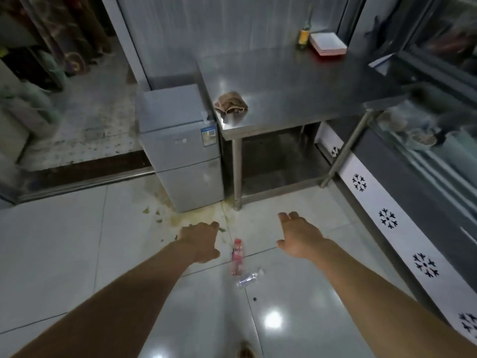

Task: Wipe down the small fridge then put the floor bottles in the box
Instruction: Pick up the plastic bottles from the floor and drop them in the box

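On the white floor tiles [64, 228] below me lie two bottles: a clear bottle [249, 276] nearest to me, on its side, and just beyond it a red bottle [237, 255], also lying down, its cap pointing away from me. Both my arms reach forward above them. My left hand [200, 241] hangs with the fingers loosely bent and holds nothing; my right hand [299, 236] is spread, fingers straight, also holding nothing. The red bottle is between the two hands. Farther on, the small fridge [178, 148] stands on the floor, touching the left side of the steel worktop [296, 83]. A brown cloth [231, 102] lies crumpled near the front left corner of the worktop. At its far edge stand a green bottle [304, 34] and a stack of square plates [327, 43].
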Demonstrator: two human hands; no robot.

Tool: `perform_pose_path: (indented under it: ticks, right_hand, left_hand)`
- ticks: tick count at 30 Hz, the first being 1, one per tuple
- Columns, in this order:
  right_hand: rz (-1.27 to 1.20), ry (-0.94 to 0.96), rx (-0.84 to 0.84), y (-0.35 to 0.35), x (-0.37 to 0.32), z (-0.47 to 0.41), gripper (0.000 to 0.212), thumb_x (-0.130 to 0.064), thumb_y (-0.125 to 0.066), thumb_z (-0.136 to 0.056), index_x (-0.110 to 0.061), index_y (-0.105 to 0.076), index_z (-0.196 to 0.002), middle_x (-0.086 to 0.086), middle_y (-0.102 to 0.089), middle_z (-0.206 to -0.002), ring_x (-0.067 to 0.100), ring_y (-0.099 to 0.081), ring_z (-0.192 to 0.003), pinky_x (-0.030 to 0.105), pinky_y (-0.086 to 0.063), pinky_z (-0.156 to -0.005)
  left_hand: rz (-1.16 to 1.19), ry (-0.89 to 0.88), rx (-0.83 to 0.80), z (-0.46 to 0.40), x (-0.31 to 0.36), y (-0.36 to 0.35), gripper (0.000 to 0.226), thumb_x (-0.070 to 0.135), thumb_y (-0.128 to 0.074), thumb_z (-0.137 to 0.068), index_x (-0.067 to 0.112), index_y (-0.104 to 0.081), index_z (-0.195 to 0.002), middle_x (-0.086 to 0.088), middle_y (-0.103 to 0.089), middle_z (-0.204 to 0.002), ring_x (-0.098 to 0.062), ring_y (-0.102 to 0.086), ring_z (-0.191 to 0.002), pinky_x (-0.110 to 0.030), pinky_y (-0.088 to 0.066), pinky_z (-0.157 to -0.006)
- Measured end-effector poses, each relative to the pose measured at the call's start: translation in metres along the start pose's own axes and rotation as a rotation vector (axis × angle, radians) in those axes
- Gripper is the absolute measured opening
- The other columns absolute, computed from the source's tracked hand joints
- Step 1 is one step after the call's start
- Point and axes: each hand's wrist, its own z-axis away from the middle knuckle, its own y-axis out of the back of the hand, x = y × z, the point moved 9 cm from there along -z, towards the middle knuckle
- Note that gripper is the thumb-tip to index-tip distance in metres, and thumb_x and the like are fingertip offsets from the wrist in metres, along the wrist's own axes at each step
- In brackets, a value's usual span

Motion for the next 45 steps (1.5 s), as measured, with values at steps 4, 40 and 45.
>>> perform_pose_path:
  ticks: [4,40,45]
  right_hand:
    - [-0.084,-0.094,-0.086,-0.033,0.015,-0.041,0.063,-0.031,-0.055,-0.092,-0.011,-0.024,-0.143,0.014,-0.034,-0.14,0.03,-0.04,-0.128,0.041,-0.042,-0.1]
    - [-0.665,-1.003,-0.007,-0.648,0.091,-0.367,0.078,-0.056,-0.056,-0.086,-0.007,-0.023,-0.137,0.01,-0.05,-0.126,0.029,-0.057,-0.111,0.036,-0.045,-0.078]
    - [-0.733,-1.04,0.094,-0.67,0.089,-0.389,0.074,-0.067,-0.055,-0.08,-0.013,-0.025,-0.122,0.008,-0.056,-0.111,0.03,-0.062,-0.096,0.037,-0.044,-0.072]
  left_hand:
    - [-0.04,-0.052,-0.022,-0.065,-0.001,-0.011,0.062,0.038,-0.057,-0.086,0.017,-0.032,-0.138,-0.007,-0.052,-0.128,-0.026,-0.053,-0.116,-0.037,-0.046,-0.089]
    - [0.331,0.161,-0.11,-0.531,-0.015,-0.536,0.088,0.054,-0.065,-0.078,0.001,-0.027,-0.136,-0.017,-0.047,-0.125,-0.034,-0.049,-0.115,-0.047,-0.045,-0.091]
    - [0.478,0.201,-0.005,-0.546,-0.009,-0.555,0.089,0.048,-0.072,-0.074,0.007,-0.022,-0.136,-0.016,-0.055,-0.118,-0.036,-0.059,-0.101,-0.04,-0.046,-0.079]
